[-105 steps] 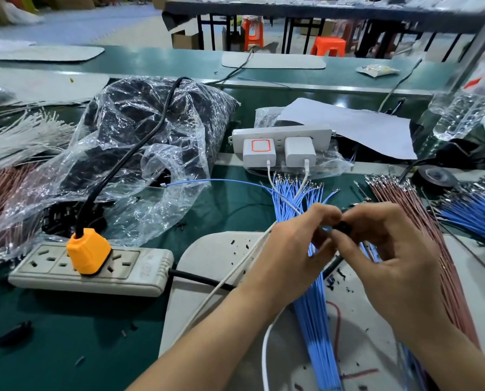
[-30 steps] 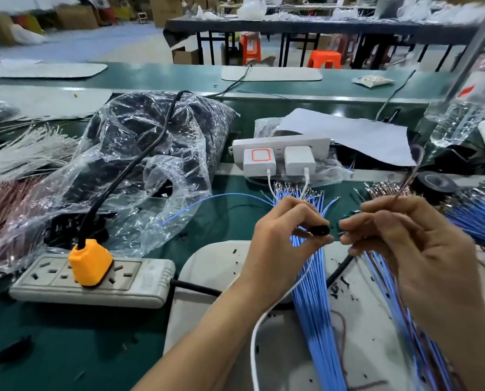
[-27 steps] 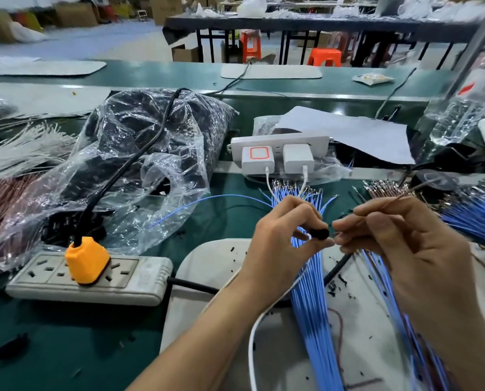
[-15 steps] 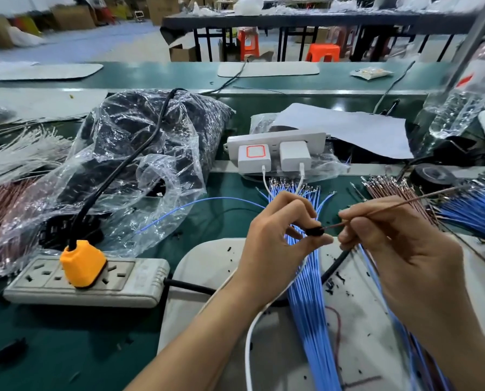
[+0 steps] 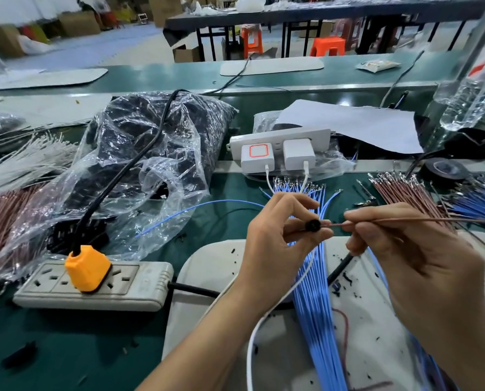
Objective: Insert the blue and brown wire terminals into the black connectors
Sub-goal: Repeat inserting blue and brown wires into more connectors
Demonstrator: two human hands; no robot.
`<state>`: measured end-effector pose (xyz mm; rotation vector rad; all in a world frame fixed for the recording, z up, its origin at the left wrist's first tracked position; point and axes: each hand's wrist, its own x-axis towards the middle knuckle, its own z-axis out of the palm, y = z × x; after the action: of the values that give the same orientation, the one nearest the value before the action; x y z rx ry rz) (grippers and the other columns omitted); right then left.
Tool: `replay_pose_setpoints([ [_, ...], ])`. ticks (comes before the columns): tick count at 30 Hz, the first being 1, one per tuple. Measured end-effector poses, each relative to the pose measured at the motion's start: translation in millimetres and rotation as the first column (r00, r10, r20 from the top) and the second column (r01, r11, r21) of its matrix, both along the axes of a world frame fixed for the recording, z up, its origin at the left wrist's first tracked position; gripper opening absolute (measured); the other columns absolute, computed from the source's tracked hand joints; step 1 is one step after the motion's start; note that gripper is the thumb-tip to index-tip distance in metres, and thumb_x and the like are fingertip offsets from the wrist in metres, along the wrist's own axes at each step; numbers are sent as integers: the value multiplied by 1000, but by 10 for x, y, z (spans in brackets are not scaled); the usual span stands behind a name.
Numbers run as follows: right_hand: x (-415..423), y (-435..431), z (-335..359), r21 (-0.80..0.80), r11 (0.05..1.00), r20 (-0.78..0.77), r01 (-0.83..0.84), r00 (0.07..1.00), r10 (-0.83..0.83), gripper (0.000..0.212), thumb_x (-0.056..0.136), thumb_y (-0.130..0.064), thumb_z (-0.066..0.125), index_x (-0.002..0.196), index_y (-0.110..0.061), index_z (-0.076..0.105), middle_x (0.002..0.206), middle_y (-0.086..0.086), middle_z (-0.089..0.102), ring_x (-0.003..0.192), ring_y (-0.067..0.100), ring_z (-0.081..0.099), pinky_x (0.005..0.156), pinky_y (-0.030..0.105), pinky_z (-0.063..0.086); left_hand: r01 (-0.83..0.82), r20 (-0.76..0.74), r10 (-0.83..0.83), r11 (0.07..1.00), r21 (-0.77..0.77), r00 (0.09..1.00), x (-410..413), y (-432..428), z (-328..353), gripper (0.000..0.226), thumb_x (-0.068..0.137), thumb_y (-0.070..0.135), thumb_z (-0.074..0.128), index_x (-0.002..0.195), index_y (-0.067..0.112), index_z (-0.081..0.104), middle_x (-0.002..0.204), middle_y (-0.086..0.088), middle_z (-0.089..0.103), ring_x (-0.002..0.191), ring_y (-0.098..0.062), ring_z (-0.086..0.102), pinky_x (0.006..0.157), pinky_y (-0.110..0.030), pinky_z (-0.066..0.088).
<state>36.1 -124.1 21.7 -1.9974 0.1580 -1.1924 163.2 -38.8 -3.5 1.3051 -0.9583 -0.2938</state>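
Head view: L hand (image 5: 278, 241) pinches black connector (image 5: 312, 226), R hand (image 5: 413, 249) brown wire (image 5: 404, 220).

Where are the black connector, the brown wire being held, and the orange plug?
black connector (image 5: 312, 226), head view, its round end face.
brown wire (image 5: 410, 220), head view, its free middle stretch.
orange plug (image 5: 87, 268), head view, its top face.

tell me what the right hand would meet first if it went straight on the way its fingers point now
The black connector pinched in the left hand: the right hand points its brown wire leftward at it, tip seemingly at its opening.
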Motion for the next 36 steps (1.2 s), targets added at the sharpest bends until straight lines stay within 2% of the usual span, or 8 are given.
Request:
replay_pose_setpoints([
  [9, -9, 17, 10, -33, 999, -49, 34, 998, -36, 15, 86, -9, 57, 95, -18, 65, 76, -3, 65, 68, 7, 64, 66, 10, 48, -47, 115, 41, 997, 56, 993, 13, -5, 8, 35, 77, -4, 73, 77, 23, 50, 100, -5, 56, 75, -29, 67, 76, -23, 55],
  [16, 20, 1, -13, -189, 978, -100, 93, 989, -113, 13, 86, -10, 59, 95, -15, 66, 85, -8, 65, 71, 5, 62, 68, 13, 48, -73, 255, 56, 996, 58, 965, 7, 4, -17, 18, 77, 4, 76, 78, 0, 57, 93, -5, 54, 71, -19, 59, 68, -35, 56],
  [21, 14, -37, -60, -179, 977, -93, 118, 986, -136, 11, 90, -20, 60, 97, -18, 68, 88, -10, 65, 74, 4, 63, 69, 16, 48, -220, 572, 167, 975, 25, 803, 28, 36, -24, 21, 83, 22, 73, 80, 5, 62, 90, 0, 58, 66, -15, 57, 55, -38, 50],
  [27, 44, -43, -103, -163, 983, -110, 88, 988, -107, 12, 87, -18, 64, 97, -20, 69, 90, -7, 65, 79, 9, 64, 69, 22, 51, -264, 657, 218, 964, -31, 721, 40, 34, -11, 23, 85, 32, 66, 83, 10, 70, 86, 1, 61, 63, -15, 57, 63, -39, 47],
  [29, 55, -51, -116, -111, 990, -136, 82, 986, -97, 13, 85, -21, 64, 96, -25, 70, 90, -9, 65, 77, 11, 65, 67, 24, 53, -298, 676, 236, 954, -26, 698, 43, 26, -19, 22, 83, 33, 69, 84, 12, 71, 83, 3, 63, 71, -16, 56, 69, -37, 44],
  [31, 62, -51, -120, 36, 998, -139, 51, 989, -45, 13, 84, -31, 68, 97, -32, 71, 88, -10, 67, 71, 13, 65, 64, 27, 54, -264, 602, 212, 965, -2, 770, 24, 15, -24, 20, 80, 29, 72, 84, 10, 71, 81, 1, 63, 73, -16, 56, 73, -39, 44],
  [34, 57, -55, -115, 352, 935, -83, -41, 994, 75, 38, 82, -61, 59, 107, -35, 71, 86, -2, 69, 63, 16, 62, 60, 26, 54, -126, 413, 98, 991, 41, 906, 4, 3, -21, 17, 78, 16, 75, 87, 3, 70, 81, -4, 61, 71, -18, 58, 73, -40, 49],
  [36, 52, -75, -100, 439, 898, -36, -33, 998, 54, 38, 86, -61, 51, 108, -37, 71, 83, 1, 67, 62, 18, 59, 61, 27, 52, -93, 378, 67, 994, 50, 923, 11, 2, -17, 16, 76, 11, 76, 88, 0, 70, 81, -6, 61, 71, -19, 58, 71, -35, 50],
])
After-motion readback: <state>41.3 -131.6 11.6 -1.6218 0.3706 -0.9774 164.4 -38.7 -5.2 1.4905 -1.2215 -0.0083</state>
